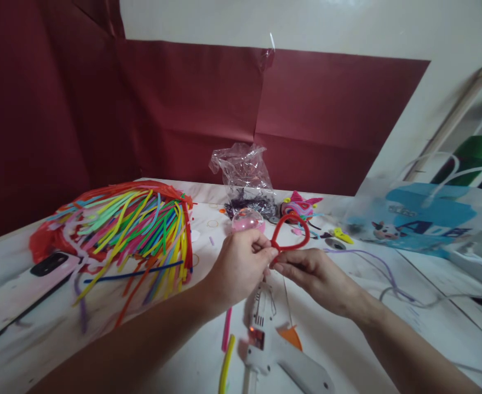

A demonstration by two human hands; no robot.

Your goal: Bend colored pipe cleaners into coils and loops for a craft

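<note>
One red pipe-cleaner loop [308,235] stands above the bench [200,350], at two o'clock from the left hand [241,262] and at eleven o'clock from the right hand [321,276]. The left hand is nearly closed, with its thumb and forefinger pinching the base of the loop. The right hand is also drawn together and appears to pinch the short end just beneath; the fingers cover this place, so I cannot tell how the ends are joined.

Counting from the hands, one white glue gun [259,355] is at six o'clock, and two loose strips, one pink strip [227,328] and one yellow strip [226,366], lie at seven. At nine o'clock is one large heap of coloured pipe cleaners [142,224], too many for counting, on red plastic; beyond it toward eight, one phone [15,301]. One clear plastic bag [245,167] is at eleven o'clock, and one printed carrier bag [422,219] at three.
</note>
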